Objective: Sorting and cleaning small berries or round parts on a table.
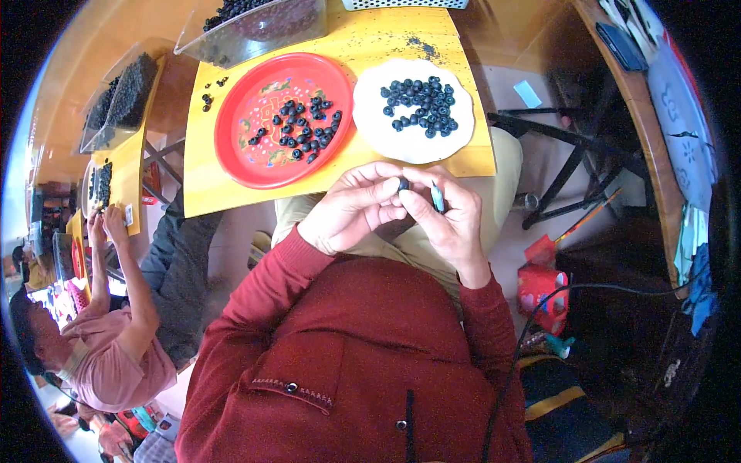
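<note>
My left hand (356, 202) pinches a small dark round bead (403, 184) between thumb and fingertips, just in front of the table's near edge. My right hand (451, 220) meets it there, its thumb and forefinger also against the bead. A slim light-blue tool (438, 197) is tucked in the right hand's fingers; its working end is hidden. Beyond the hands, a red patterned plate (235, 116) holds many similar dark beads on the left. A white scalloped plate (413, 149) to its right carries another cluster of them.
On the yellow table (208, 181) stands a clear bin (262, 46) of dark beads, with dark crumbs (421, 48) and a perforated white tray (405, 3) at the back. Another person (116, 347) works at the left. Black folding legs (567, 158) stand at the right.
</note>
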A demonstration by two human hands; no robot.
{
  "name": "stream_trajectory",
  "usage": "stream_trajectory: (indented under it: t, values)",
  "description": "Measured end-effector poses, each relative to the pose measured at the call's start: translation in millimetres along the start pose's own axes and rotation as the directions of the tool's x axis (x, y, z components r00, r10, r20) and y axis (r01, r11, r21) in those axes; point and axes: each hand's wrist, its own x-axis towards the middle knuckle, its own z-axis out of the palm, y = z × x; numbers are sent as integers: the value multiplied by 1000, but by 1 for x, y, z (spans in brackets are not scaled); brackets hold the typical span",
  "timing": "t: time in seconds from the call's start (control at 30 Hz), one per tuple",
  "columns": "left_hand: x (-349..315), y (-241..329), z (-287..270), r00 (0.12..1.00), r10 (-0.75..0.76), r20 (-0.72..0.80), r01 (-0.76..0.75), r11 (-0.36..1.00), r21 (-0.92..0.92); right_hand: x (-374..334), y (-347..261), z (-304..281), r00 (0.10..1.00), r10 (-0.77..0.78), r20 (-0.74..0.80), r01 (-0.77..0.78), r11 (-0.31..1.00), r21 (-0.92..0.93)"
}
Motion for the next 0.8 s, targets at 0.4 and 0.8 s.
stream_trajectory:
  t: [0.4,0.8]
  values:
    - [-6,0,-8,990,139,23,-135,984,-120,0,-19,15,999,-35,-37,21,948,-318]
    - [-8,4,-9,982,189,10,-187,974,-130,5,-20,26,995,-98,-25,81,919,-387]
